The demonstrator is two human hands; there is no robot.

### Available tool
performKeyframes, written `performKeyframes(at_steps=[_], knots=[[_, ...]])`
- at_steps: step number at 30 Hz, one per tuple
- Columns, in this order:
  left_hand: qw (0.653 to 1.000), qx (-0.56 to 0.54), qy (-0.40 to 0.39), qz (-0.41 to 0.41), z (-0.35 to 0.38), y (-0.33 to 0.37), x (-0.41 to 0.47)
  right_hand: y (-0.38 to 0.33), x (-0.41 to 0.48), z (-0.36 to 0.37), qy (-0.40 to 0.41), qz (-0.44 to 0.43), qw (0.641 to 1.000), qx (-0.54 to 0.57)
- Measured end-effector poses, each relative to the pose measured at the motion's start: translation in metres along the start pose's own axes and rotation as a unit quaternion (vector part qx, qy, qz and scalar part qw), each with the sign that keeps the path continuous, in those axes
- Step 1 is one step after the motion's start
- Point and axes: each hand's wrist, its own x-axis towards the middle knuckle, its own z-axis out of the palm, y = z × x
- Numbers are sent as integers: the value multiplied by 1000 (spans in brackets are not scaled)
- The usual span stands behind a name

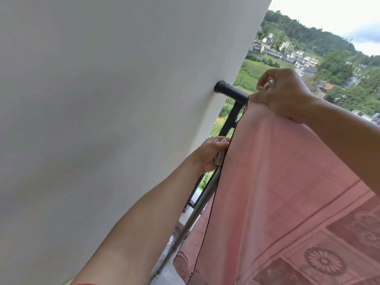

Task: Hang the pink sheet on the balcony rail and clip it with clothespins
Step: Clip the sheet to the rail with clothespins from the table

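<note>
The pink sheet (287, 182) with a woven flower pattern drapes over the black balcony rail (232, 91), its dark-stitched edge lying close to the wall. My right hand (283, 95) rests on top of the rail at the sheet's corner, fingers closed around a white clothespin (267, 85). Lower down, my left hand (211, 155) grips white clothespins (221, 153) at the sheet's hanging edge, beside a black upright post (230, 120). The rail under the sheet is hidden.
A white wall (102, 120) fills the left, where the rail ends in a round black socket. A grey metal pole (197, 210) slants down below my left hand. Beyond the rail lie fields, houses and wooded hills far below.
</note>
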Motion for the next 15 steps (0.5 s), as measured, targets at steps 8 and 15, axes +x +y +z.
performKeyframes(at_steps=[8, 15], knots=[[959, 169, 163, 158, -16, -9, -18, -8, -44, 0, 126, -298, 934, -152], [972, 195, 125, 24, -22, -25, -36, -2, -73, 35, -129, -360, 836, -394]])
